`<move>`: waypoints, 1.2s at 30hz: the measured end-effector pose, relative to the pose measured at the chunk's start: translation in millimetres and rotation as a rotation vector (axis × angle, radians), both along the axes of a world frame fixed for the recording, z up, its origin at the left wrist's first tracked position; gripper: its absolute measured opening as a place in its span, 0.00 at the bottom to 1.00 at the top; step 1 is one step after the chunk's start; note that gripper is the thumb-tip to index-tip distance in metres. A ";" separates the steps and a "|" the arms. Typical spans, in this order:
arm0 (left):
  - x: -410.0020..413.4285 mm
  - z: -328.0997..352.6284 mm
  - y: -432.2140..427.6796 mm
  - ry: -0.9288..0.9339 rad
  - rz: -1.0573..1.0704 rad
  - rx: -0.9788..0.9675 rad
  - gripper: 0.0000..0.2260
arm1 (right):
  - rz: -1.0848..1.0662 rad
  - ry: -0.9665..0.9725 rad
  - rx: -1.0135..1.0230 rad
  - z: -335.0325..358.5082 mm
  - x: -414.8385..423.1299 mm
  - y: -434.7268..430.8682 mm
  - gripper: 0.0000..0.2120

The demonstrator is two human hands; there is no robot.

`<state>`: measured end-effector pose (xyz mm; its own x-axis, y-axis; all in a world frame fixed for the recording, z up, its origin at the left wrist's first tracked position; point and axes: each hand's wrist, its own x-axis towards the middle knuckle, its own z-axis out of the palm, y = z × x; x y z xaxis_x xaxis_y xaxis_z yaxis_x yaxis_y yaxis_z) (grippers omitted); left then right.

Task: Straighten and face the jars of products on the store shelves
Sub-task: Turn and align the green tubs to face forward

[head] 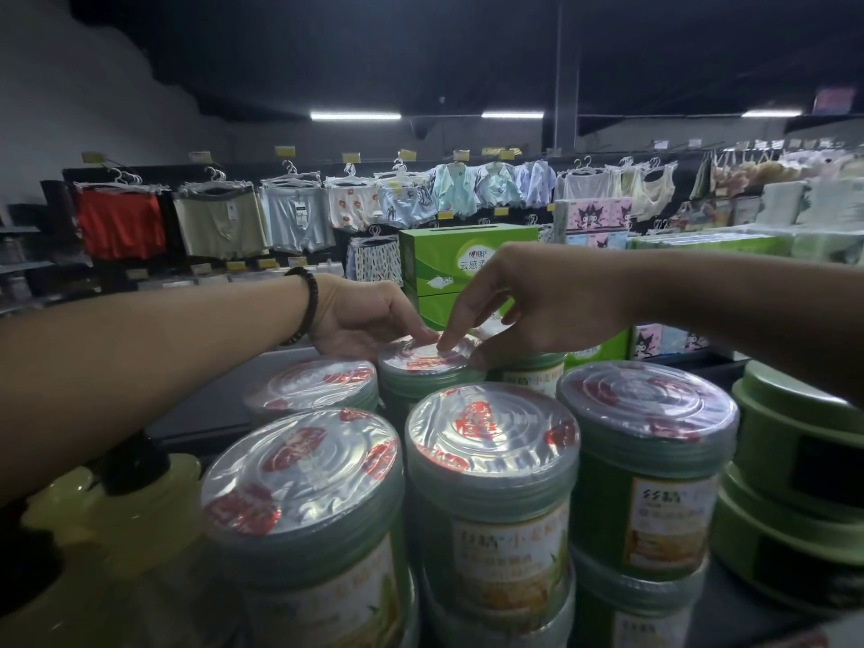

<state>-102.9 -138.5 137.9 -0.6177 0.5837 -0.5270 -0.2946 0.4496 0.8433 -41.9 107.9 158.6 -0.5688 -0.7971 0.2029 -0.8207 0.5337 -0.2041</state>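
Observation:
Several green jars with shrink-wrapped lids bearing red print stand stacked in front of me. Both hands reach to the back jar (pixel 428 362). My left hand (pixel 364 320), a dark bead bracelet on its wrist, curls round the jar's far left rim. My right hand (pixel 523 301) grips the lid from the right, index fingertip pressing on top and thumb against the lid's side. In the front row stand three more jars (pixel 304 470) (pixel 491 441) (pixel 647 404), labels facing me. Another jar (pixel 318 383) stands behind the left one.
Yellow liquid bottles (pixel 117 521) with black caps stand at lower left under my left forearm. Stacked green containers (pixel 795 465) sit at right. Behind are green tissue boxes (pixel 449 264), cartoon-print tissue packs (pixel 598 217) and a rack of hanging underwear (pixel 219 222).

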 end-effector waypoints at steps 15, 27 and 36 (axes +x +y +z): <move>-11.8 -5.0 -1.5 -0.007 -0.023 0.014 0.23 | 0.040 -0.022 0.002 0.9 6.3 8.0 0.14; -17.4 -8.1 -1.6 0.000 -0.002 0.021 0.23 | 0.071 -0.042 0.000 2.5 7.8 13.0 0.14; -16.6 -8.4 -0.9 -0.015 -0.027 0.005 0.26 | 0.060 -0.025 0.013 1.8 10.9 14.3 0.14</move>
